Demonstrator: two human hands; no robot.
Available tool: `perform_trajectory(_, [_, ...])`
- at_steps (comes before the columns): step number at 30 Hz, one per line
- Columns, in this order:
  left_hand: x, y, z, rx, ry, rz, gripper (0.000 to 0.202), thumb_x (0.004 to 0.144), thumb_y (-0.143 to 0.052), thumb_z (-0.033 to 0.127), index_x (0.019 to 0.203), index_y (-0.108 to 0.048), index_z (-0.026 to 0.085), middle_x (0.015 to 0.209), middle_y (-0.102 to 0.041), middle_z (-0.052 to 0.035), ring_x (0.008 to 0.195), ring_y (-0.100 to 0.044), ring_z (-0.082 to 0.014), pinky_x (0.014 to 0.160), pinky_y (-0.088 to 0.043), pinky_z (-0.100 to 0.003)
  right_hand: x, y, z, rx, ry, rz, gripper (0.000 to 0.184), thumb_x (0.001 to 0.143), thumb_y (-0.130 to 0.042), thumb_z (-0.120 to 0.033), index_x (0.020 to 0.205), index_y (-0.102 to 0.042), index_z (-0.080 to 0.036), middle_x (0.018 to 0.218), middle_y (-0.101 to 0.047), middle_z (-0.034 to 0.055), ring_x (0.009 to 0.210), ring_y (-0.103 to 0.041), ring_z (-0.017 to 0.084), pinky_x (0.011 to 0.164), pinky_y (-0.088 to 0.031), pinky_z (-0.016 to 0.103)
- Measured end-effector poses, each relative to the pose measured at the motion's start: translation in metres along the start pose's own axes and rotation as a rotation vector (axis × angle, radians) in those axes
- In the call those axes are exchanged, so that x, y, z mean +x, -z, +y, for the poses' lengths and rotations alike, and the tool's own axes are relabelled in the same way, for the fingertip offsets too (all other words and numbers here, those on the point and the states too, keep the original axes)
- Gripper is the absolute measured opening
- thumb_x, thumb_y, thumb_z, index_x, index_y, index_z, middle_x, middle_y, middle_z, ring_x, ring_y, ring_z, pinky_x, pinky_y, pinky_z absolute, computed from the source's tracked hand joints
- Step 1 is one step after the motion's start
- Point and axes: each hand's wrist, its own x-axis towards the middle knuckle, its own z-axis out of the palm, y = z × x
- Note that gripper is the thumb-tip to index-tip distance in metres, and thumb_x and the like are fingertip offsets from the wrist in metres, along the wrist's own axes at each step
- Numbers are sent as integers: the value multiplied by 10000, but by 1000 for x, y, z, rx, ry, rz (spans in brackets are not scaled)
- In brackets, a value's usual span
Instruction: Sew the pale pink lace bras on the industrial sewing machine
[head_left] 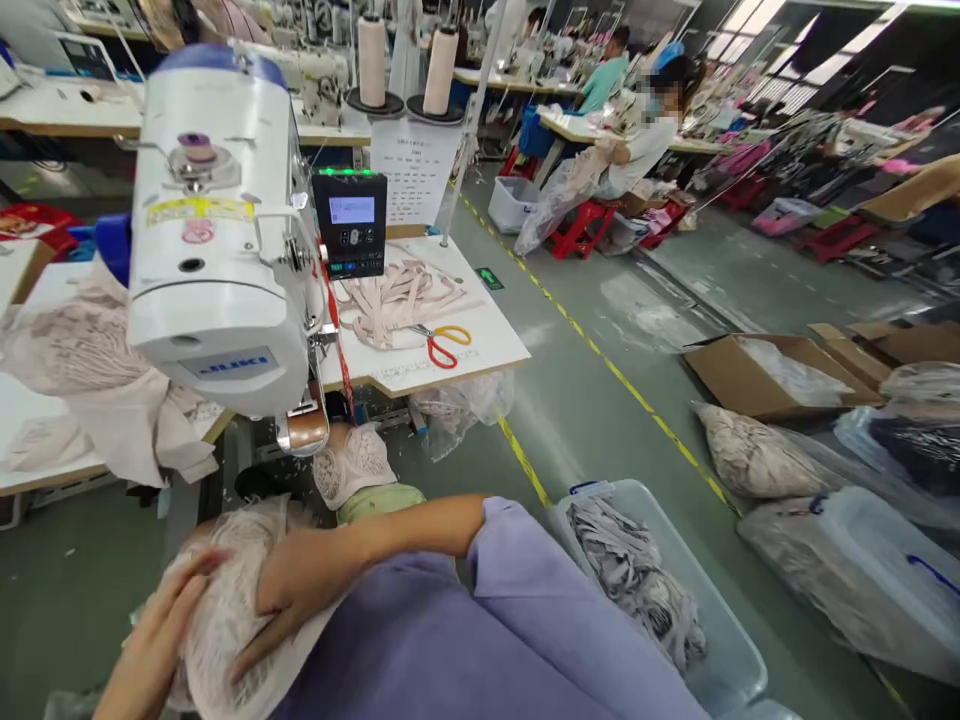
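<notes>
Low on the left, over my lap, is a bundle of pale beige lace bra cups (229, 620). My left hand (161, 625) clasps its outer side, fingers lying along the lace. My right hand (304, 580) reaches across and grips the bundle from above, some fingertips hidden behind the fabric. Another lace bra piece (356, 465) rests near my knee beside a pale green cloth (381, 502). Just above stands a white sewing machine (214, 230), a red cord (339, 340) hanging at its side.
Scissors with red and yellow handles (442, 345) lie by beige straps (401, 300) on the machine table (487, 345). Beige lace pieces (82, 350) lie at left. A plastic bin (720, 620) of grey straps stands right, near cardboard boxes (735, 375). A co-worker (649, 140) sits beyond.
</notes>
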Motion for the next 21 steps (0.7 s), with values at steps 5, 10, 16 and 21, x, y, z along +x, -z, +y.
perform_trajectory(5, [16,-70,54,-637,326,-237,475,552,-838,633,676,-695,197,668,-697,-35,718,-643,-250,704,-546,-364,-76,35,-42,105,-287,197,458,893,-632,-647,763,-770,-230,629,-676,-24,592,-576,135,590,-383,254])
perform_trajectory(10, [20,-84,90,-311,-35,-442,463,832,-687,566,673,-568,148,624,-496,17,595,-425,-105,580,-341,-226,-141,62,-54,262,-513,154,337,933,-635,-545,861,-771,-244,806,-762,28,724,-668,170,667,-447,262])
perform_trajectory(16, [20,-104,144,61,-538,-500,406,1007,-420,395,670,-429,170,595,-379,44,559,-362,-84,566,-253,-239,-160,68,-18,169,-747,233,654,759,-788,-611,1288,-658,-248,1218,-711,117,1087,-664,298,892,-506,379])
perform_trajectory(21, [33,-100,173,214,-586,-344,457,973,-497,401,590,-394,174,502,-321,49,486,-281,-82,513,-180,-272,-134,60,0,458,-669,390,460,896,-595,-660,875,-715,-216,744,-684,26,688,-632,189,648,-476,286])
